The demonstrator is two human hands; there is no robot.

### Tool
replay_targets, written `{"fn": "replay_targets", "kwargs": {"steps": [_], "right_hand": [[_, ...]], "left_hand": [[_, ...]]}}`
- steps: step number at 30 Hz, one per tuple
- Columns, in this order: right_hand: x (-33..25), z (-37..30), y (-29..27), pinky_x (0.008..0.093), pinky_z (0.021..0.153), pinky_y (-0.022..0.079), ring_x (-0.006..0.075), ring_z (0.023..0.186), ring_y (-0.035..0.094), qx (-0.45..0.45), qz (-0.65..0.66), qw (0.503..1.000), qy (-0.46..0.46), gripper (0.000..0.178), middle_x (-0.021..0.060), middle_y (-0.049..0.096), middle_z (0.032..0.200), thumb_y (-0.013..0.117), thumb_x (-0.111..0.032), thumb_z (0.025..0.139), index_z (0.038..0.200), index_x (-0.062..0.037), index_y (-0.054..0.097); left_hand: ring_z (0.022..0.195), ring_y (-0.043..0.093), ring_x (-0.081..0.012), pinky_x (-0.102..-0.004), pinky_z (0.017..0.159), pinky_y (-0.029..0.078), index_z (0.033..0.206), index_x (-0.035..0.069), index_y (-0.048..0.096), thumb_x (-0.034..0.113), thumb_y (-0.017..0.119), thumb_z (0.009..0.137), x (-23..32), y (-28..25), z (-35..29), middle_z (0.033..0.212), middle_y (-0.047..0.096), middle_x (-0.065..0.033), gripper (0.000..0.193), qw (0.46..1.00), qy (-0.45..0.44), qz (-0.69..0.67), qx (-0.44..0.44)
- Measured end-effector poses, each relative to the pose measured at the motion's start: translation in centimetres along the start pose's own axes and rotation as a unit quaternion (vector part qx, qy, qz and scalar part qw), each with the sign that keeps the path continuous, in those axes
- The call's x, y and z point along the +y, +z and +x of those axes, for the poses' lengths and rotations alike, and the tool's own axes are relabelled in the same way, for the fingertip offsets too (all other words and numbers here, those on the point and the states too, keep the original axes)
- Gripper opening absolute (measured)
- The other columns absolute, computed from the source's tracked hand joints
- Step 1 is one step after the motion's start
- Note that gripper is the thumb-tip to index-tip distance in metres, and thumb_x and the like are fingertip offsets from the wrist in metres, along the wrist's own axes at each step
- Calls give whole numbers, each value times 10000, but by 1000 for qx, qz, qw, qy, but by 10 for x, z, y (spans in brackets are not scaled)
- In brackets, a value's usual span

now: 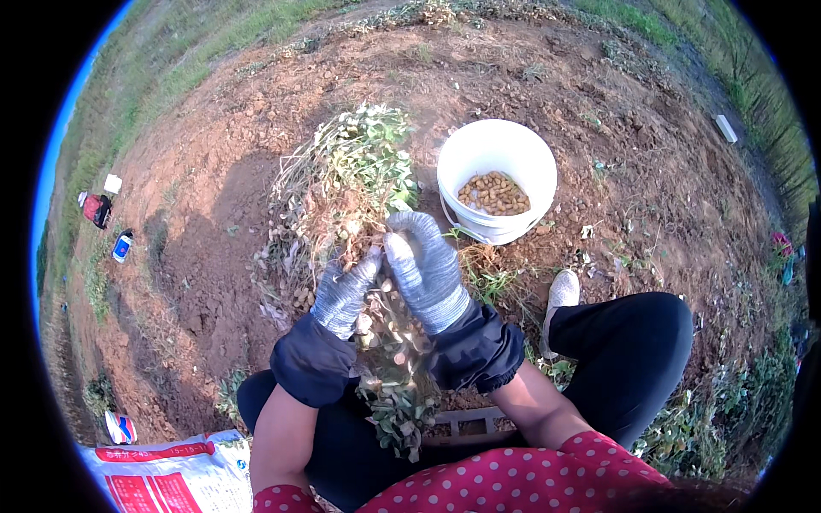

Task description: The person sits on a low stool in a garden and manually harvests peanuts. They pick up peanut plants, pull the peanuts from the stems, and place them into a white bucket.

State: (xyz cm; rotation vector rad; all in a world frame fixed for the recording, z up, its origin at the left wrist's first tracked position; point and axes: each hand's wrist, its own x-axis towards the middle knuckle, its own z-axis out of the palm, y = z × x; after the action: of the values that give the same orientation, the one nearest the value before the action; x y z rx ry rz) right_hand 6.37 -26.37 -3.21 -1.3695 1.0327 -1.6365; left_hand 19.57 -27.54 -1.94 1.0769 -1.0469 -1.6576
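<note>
A: Where is all this happening?

B: Outdoors, on a patch of bare reddish soil (214, 222) with grass running along its far edges. A person is sitting low on the ground, knees spread, wearing dark trousers and a red dotted top.

A: What are the hands doing?

B: Both are wearing grey knit gloves with dark sleeve covers above them. The left hand (345, 295) is curling its fingers around the roots of an uprooted peanut plant (355, 184), gripping it from the left. The right hand (425, 269) is closing on the same clump from the right, fingers bent over the top of it. The two hands are sitting just beside each other, nearly touching.

A: And where is the plant lying?

B: It is stretching away from the person, leafy top pointing outward over the soil, while pods and stems are hanging down between the forearms toward the lap.

A: Anything else around?

B: A white bucket (496, 150) is standing just right of the plant, holding a layer of peanuts (494, 193). A white shoe (562, 291) is resting near it. A white and red sack (162, 474) is lying at the lower left.
</note>
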Motion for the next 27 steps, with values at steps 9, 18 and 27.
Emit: {"fn": "replay_targets", "kwargs": {"steps": [9, 18, 27], "right_hand": [[2, 5, -29, 214, 527, 442, 120, 622, 552, -251, 371, 854, 266, 262, 64, 579, 809, 593, -192, 846, 1058, -50, 535], [46, 20, -26, 373, 689, 512, 268, 862, 616, -187, -589, 782, 81, 243, 154, 574, 931, 530, -52, 791, 1034, -50, 516], [9, 13, -23, 209, 533, 419, 80, 663, 509, -173, 139, 960, 168, 336, 23, 548, 795, 707, -209, 762, 1009, -50, 545]], "left_hand": [[649, 512, -196, -340, 615, 455, 1038, 76, 492, 311, 529, 886, 4, -32, 6, 707, 494, -32, 283, 957, -19, -234, -172], [637, 493, -176, -352, 652, 424, 938, 98, 531, 245, 554, 872, 2, -30, 5, 687, 468, -8, 163, 931, -5, -247, -268], [807, 574, -194, -290, 736, 480, 1054, -33, 535, 200, 555, 854, -7, -36, 1, 850, 586, -79, 308, 981, -71, -171, -55]]}}
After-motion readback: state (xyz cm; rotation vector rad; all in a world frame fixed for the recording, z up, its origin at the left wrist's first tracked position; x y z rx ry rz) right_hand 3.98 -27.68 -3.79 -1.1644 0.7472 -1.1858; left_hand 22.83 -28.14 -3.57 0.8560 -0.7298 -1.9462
